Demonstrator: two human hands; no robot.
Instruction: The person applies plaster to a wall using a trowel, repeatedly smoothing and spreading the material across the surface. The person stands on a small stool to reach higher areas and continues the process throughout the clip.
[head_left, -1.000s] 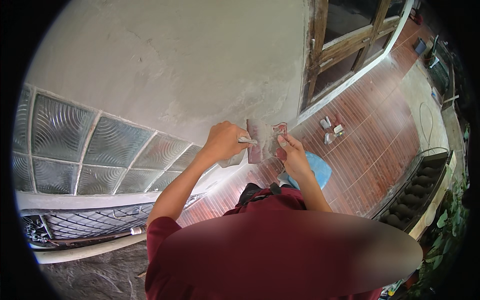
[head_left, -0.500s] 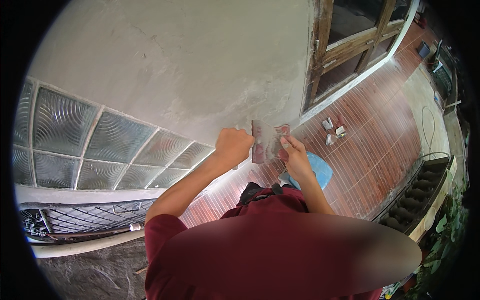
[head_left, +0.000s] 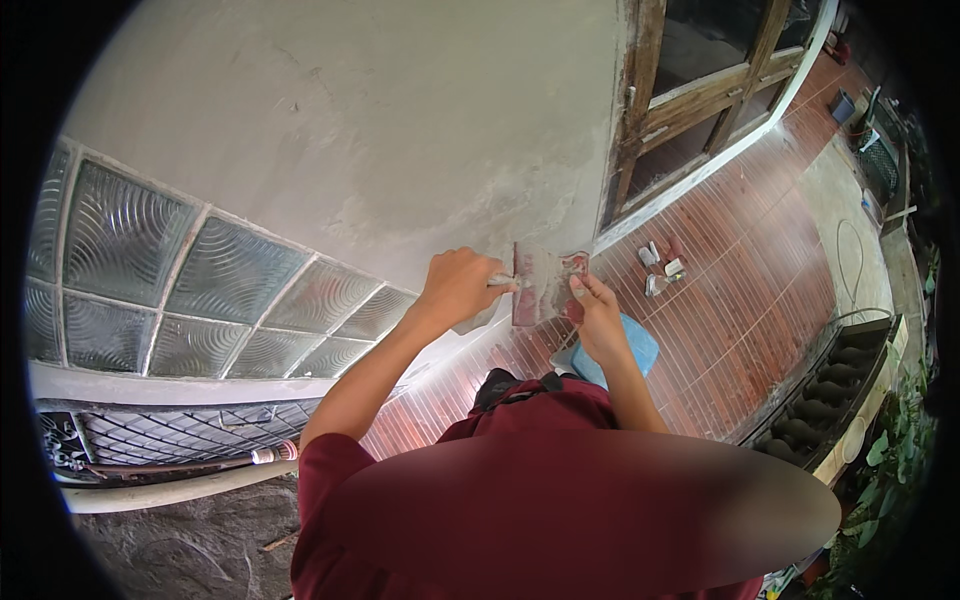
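In my right hand (head_left: 598, 310) is a flat maroon putty spreader (head_left: 524, 300), its face smeared with grey-white putty. My fingers pinch it at its right edge. Just left of it, my left hand (head_left: 458, 285) is closed around a second, pale flat scraper (head_left: 478, 318), mostly hidden under the hand. The left fingertips come right up to the spreader's left edge. Ahead of both hands rises a wall (head_left: 400, 130) with a patchy grey skim coat.
Glass blocks (head_left: 235, 270) line the wall at left, and a wooden-framed door (head_left: 690, 100) stands at right. A light-blue container (head_left: 635, 350) sits below my right hand on the red-brown tiled floor (head_left: 740, 290). Small white pieces (head_left: 657, 270) lie beyond it. A planter trough (head_left: 830, 400) borders the right.
My left hand has turned and its fingers show more, along with the pale scraper beneath. The spreader in my right hand has shifted slightly to the right.
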